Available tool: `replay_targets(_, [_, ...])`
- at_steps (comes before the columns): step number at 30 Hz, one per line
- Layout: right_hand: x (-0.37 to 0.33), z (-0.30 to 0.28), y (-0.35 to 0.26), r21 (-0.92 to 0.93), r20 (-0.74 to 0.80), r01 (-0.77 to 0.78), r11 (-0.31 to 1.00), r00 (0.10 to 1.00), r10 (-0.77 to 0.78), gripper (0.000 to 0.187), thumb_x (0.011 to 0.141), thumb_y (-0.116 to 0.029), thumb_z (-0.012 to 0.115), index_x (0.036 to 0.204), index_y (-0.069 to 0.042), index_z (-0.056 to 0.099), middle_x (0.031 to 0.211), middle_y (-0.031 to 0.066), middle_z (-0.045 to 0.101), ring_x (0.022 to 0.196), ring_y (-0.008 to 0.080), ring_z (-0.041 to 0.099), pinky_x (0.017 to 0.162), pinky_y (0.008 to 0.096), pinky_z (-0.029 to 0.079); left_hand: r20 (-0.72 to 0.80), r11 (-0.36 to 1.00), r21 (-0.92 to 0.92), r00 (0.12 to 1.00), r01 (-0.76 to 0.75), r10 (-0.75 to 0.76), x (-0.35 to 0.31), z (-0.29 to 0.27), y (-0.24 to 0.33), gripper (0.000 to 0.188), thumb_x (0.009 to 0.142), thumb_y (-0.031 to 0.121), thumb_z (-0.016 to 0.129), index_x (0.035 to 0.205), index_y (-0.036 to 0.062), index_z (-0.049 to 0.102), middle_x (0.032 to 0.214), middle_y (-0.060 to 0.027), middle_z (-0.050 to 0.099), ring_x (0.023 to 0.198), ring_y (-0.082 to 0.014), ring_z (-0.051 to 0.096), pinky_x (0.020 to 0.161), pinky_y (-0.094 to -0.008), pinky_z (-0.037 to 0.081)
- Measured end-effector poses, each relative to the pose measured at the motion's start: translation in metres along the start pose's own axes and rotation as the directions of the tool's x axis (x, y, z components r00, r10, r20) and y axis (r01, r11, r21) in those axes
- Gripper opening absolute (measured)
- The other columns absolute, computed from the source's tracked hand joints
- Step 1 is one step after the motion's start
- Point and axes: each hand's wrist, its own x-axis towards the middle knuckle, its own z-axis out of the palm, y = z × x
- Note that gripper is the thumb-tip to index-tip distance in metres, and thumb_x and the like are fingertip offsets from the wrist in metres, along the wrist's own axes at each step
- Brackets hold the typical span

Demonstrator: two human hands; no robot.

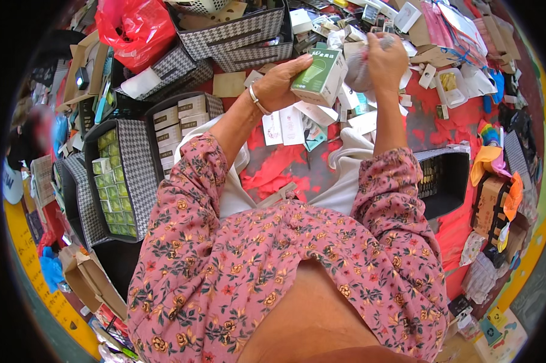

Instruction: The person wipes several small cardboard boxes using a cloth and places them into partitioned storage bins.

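My left hand (277, 85), with a bracelet at the wrist, grips a green and white light bulb box (322, 77) by its left side. The box is tilted, and a bulb picture shows on its green face. Just right of it, my right hand (387, 65) is closed on a crumpled grey cloth (359, 72), which hangs beside the box. Whether cloth and box touch I cannot tell. Below the hands lie white boxes (292, 126) on a worn red surface (273, 175).
On the left stand a checked bin of small green packs (112, 187) and one of white boxes (191, 106). A red plastic bag (134, 33) and checked bins (233, 39) are beyond. At right are a dark bin (451, 184) and a clear tub (451, 91). Loose packages crowd the far side.
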Motion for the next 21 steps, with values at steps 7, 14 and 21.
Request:
replay_targets(7, [-0.004,-0.011,-0.016,0.496,0.284,-0.403,0.769,0.912,0.295,0.029,0.078,-0.025,0.065,0.076,0.003,0.061,0.065,0.003,0.059,0.055,0.0093,0.05,0.051,0.0247,0.041,-0.008,0.86,0.422,0.947,-0.289,0.322,-0.002,0.016,0.013,0.073,0.083,0.017,0.056,0.137,0.0041,0.008,0.119,-0.0111,0.043,0.108,-0.018,0.046,0.092,-0.031,0.038])
replay_targets(14, [0.004,-0.021,-0.05,0.411,0.183,0.101,0.906,0.964,-0.191,0.021,0.074,-0.022,0.067,0.079,-0.002,0.062,0.066,0.0046,0.061,0.056,0.0129,0.053,0.054,0.0264,0.043,0.075,0.446,0.87,0.951,-0.21,0.301,0.001,0.013,0.012,0.066,0.072,0.022,0.065,0.127,0.0035,0.033,0.122,-0.0099,0.04,0.113,-0.0202,0.038,0.096,-0.0325,0.032])
replay_targets(21, [-0.002,0.003,-0.004,-0.466,0.36,0.366,0.805,0.91,-0.205,0.022,0.075,-0.027,0.06,0.086,-0.009,0.057,0.076,0.0111,0.062,0.074,0.0308,0.061,0.06,0.0411,0.047,0.05,0.88,0.44,0.983,-0.18,0.176,-0.006,0.018,0.004,0.056,0.081,0.014,0.057,0.129,0.0042,0.03,0.118,-0.0079,0.047,0.11,-0.0193,0.047,0.094,-0.0345,0.038])
